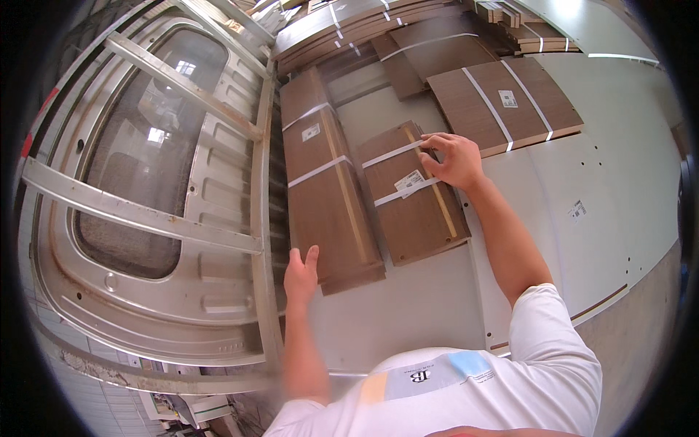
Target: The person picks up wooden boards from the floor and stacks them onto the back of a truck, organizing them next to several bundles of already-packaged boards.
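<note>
Two strapped bundles of brown wood-grain panels lie before me on a pale surface. My left hand (301, 275) is at the near left corner of the longer bundle (320, 167), thumb and fingers apart. Whether it touches the panels I cannot tell. My right hand (457, 162) reaches over the right edge of the shorter bundle (415, 218). Its fingers are bent and its thumb is spread away from them, near a white strap (392, 155). A white label (409, 183) is on the top panel of that bundle.
A metal rail frame (262, 218) and a vehicle body panel with a window (142, 153) bound the left side. Another strapped brown bundle (506, 102) lies at the far right. Large pale boards (546, 211) extend on the right; more panel stacks (349, 33) are at the back.
</note>
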Demonstrator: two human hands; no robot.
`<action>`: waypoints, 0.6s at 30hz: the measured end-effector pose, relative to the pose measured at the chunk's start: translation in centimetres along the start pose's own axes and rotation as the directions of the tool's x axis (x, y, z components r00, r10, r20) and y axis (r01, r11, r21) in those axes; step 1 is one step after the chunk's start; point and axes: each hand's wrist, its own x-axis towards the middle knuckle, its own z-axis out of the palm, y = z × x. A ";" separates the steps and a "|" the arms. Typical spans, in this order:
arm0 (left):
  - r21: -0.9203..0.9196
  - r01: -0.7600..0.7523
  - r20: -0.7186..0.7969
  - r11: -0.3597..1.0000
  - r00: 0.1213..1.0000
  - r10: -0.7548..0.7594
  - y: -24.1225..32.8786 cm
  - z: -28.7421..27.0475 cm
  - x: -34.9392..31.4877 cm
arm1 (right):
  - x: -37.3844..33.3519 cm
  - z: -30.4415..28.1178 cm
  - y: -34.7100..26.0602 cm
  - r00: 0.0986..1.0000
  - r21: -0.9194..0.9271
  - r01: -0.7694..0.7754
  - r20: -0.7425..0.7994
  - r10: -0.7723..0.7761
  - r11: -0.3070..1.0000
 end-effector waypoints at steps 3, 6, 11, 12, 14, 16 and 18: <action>-0.137 0.018 -0.043 0.990 0.999 -0.025 -1.5 -0.8 -3.4 | 0.0 -0.3 -0.7 0.997 0.011 -0.058 0.052 0.057 0.998; -0.182 0.015 -0.052 0.983 0.998 -0.024 -4.4 -1.4 -5.6 | 0.0 0.0 -0.1 0.999 -0.004 -0.039 0.028 0.040 0.999; -0.185 0.096 0.030 0.978 0.995 -0.093 -5.3 -2.7 -10.3 | -0.1 -0.2 -0.1 0.996 0.033 -0.069 0.061 0.067 0.997; -0.193 0.102 0.033 0.976 0.995 -0.097 -5.2 -2.7 -11.6 | -0.1 -0.3 -0.4 0.995 0.038 -0.072 0.069 0.069 0.997; -0.217 0.103 0.028 0.971 0.995 -0.100 -5.2 -2.3 -13.8 | -0.2 -0.5 0.0 0.994 -0.005 -0.074 0.079 0.074 0.997; -0.256 0.102 0.043 0.961 0.995 -0.095 -5.7 -2.2 -16.2 | -0.1 -0.7 0.0 0.984 -0.029 -0.090 0.149 0.094 0.995; -0.270 0.115 0.078 0.956 0.992 -0.097 -7.1 -2.1 -18.3 | 0.1 -0.6 -0.4 0.985 -0.084 -0.082 0.143 0.093 0.993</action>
